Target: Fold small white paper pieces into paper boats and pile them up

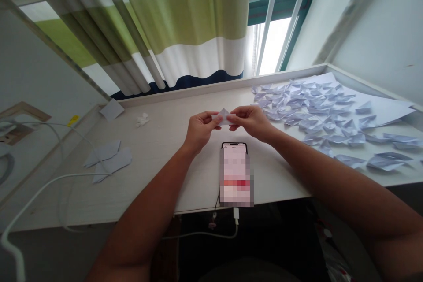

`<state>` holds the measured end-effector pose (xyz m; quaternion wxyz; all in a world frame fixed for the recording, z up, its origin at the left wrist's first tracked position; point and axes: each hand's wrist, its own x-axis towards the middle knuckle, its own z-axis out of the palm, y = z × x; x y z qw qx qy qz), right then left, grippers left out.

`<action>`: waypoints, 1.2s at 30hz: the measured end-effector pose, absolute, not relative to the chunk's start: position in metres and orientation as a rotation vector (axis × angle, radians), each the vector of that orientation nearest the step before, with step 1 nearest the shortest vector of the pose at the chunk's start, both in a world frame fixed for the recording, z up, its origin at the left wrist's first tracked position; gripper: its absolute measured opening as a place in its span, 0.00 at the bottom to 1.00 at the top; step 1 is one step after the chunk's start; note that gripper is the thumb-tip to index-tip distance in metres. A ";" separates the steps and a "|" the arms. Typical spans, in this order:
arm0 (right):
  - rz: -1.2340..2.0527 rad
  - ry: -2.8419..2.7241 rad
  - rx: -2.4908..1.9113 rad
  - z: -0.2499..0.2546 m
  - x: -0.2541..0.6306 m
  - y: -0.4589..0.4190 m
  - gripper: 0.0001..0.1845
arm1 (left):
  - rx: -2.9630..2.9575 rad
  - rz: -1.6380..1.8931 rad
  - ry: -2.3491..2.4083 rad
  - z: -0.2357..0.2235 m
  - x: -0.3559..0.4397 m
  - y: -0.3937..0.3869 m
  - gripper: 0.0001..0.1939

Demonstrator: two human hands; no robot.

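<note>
A small folded white paper piece (224,116) is held above the desk between both hands. My left hand (199,130) pinches its left end with fingers closed. My right hand (251,121) pinches its right end, fingers closed too. A phone (235,176) with a lit screen lies on the desk (165,150) just below the hands, near the front edge.
Several folded paper boats (317,114) cover the desk's right side, on and beside flat white sheets (386,108). Loose paper pieces (107,158) and a crumpled scrap (142,119) lie at left. White cables (49,185) trail at left. A striped curtain (185,22) and window stand behind.
</note>
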<state>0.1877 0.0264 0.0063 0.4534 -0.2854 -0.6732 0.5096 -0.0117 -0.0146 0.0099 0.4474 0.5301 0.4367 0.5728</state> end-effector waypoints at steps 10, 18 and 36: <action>1.452 -1.498 -0.742 0.002 0.190 0.032 0.29 | 1.422 1.428 1.318 0.012 -0.023 -0.012 0.24; 1.440 -1.387 -0.660 0.005 0.187 0.031 0.22 | 1.351 1.477 1.133 0.014 -0.017 -0.015 0.22; 1.238 -1.421 -0.591 0.002 0.179 0.028 0.27 | 1.337 1.525 1.067 0.007 -0.010 -0.011 0.21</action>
